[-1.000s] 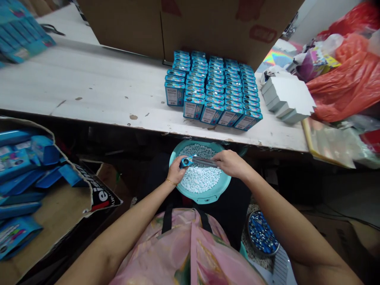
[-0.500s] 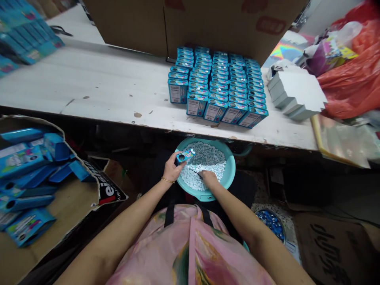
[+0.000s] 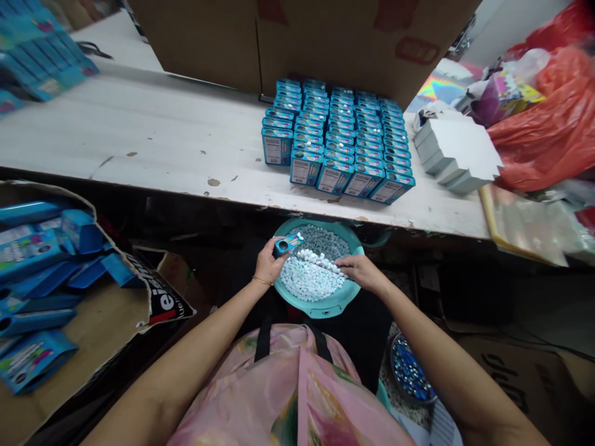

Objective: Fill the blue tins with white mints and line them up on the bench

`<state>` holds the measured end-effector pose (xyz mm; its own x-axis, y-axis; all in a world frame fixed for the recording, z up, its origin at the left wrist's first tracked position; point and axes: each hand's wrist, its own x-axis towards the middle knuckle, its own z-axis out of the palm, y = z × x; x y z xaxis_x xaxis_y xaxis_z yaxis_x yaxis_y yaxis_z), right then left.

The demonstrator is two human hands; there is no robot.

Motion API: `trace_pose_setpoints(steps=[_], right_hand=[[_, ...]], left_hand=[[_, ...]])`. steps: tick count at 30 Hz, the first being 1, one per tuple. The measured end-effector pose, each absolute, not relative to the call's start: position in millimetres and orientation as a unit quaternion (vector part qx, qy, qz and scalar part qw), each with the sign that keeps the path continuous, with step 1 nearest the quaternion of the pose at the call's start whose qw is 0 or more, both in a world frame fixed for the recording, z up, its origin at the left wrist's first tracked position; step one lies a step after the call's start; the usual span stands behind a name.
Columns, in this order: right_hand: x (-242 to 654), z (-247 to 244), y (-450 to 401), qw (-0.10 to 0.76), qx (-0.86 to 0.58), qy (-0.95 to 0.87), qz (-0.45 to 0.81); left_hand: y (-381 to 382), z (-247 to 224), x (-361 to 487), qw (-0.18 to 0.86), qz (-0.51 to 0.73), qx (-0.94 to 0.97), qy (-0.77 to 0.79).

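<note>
My left hand (image 3: pixel 268 260) is closed around a small blue box (image 3: pixel 287 243) over the left side of a turquoise basin (image 3: pixel 320 308). A few white pellets show at the far right end of the box. Small white pellets (image 3: pixel 311 282) fill much of the basin. My right hand (image 3: pixel 360 271), at the basin's right rim, grips the end of a narrow scoop, mostly hidden under a heaped row of pellets (image 3: pixel 318 257). The heaped row points toward the box and lies a little apart from it.
Rows of blue boxes (image 3: pixel 335 176) stand on the white table (image 3: pixel 186 133) before a large carton (image 3: pixel 204 43). White cartons (image 3: pixel 458 148) and red plastic bags (image 3: pixel 534 142) lie at the right. A carton of blue boxes (image 3: pixel 32 248) is at left; a bowl of blue pieces (image 3: pixel 411 368) sits low right.
My right hand has moved right and slightly up, and the scoop now bears a heaped row of pellets. My left hand holds the box in nearly the same place.
</note>
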<state>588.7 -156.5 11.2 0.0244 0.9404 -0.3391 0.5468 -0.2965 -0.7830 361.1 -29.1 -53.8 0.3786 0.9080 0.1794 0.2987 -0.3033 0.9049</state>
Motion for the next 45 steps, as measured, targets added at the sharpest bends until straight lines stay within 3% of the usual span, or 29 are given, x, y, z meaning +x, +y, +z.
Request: trace_pose_setpoints(steps=[4,10,14,17,24,30,34,39,45], right_hand=[[581.6,53.4,-141.6,0.179,-0.703,-0.583,0.366],[556.2,88.4,-124.0,0.008,-0.714,-0.659,0.237],[553.5,95.2,-123.1,-0.022,-0.723,-0.659,0.206],[563.1,92.5,-129.8,0.007,-0.727,-0.646,0.231],[598.7,56.3,-179.7,0.194,-0.748,-0.53,0.349],[602.5,5.0,-201.8,0.195,-0.801,-0.472,0.313],[591.1,-9.1,-200.5,0.219,-0.794,-0.468,0.321],[580.5,-19.7,-202.6,0.281,-0.782,-0.434,0.347],[564.6,-35.4,-205.7,0.322,-0.753,-0.413,0.398]], left_hand=[[-34.0,-56.2,366.7,0.389,0.343,0.758,0.395],[-39.9,-57.3,372.1,0.363,0.313,0.803,0.355],[-39.0,-59.0,371.7,0.367,0.315,0.8,0.354],[-37.4,-58.0,369.6,0.366,0.318,0.799,0.355],[-43.2,-28.1,356.4,0.289,0.291,0.86,0.305],[-23.4,29.0,330.5,0.294,0.294,0.852,0.319],[29.0,61.5,327.6,0.349,0.373,0.787,0.346],[130.4,59.9,359.7,0.448,0.436,0.696,0.354],[205.9,46.3,410.2,0.379,0.397,0.703,0.451]])
